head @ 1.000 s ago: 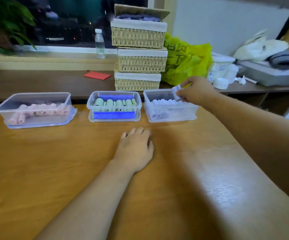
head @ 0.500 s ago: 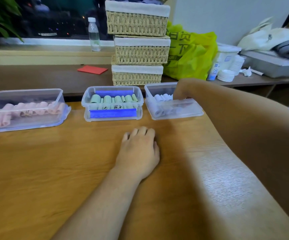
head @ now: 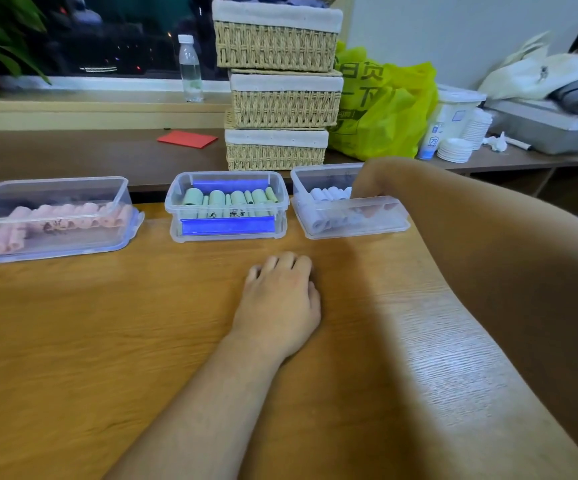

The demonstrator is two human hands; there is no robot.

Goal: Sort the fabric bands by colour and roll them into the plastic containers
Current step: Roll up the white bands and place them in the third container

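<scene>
Clear plastic containers: three stand in a row at the far side of the counter (head: pixel 107 341), lids off: left container (head: pixel 72 242), middle container (head: pixel 176 202), right container (head: pixel 332 230).
Sorted bands: pink rolls (head: pixel 72 216) fill the left container, green rolls (head: pixel 218 199) the middle one, white rolls (head: pixel 329 194) the right one.
Right grip (head: pixel 367 188): arched over the right container and dipped inside at its right end. The fingertips are blurred behind the plastic wall, so it cannot be told whether they grasp a roll or are released.
Left grip (head: pixel 277 303): flat on the counter, palm down, fingers relaxed, holding nothing. It lies in front of the gap between the middle and right containers.
Governing relation: the white rolls lie side by side just to the left of the right grip, in the same container. Each long axis appears to run from near wall to far wall, so the row extends left to right and its open end lies under the grip.
Nearer hand: the right grip is inside the container; the left grip is well apart from it.
Step in hand (judged): seating a white roll at the right end of the row, which calls for keeping its axis parallel to its neighbours.
Background: stacked wicker baskets (head: pixel 277 105) stand behind the middle container, with a yellow-green bag (head: pixel 384 109) beside them.
</scene>
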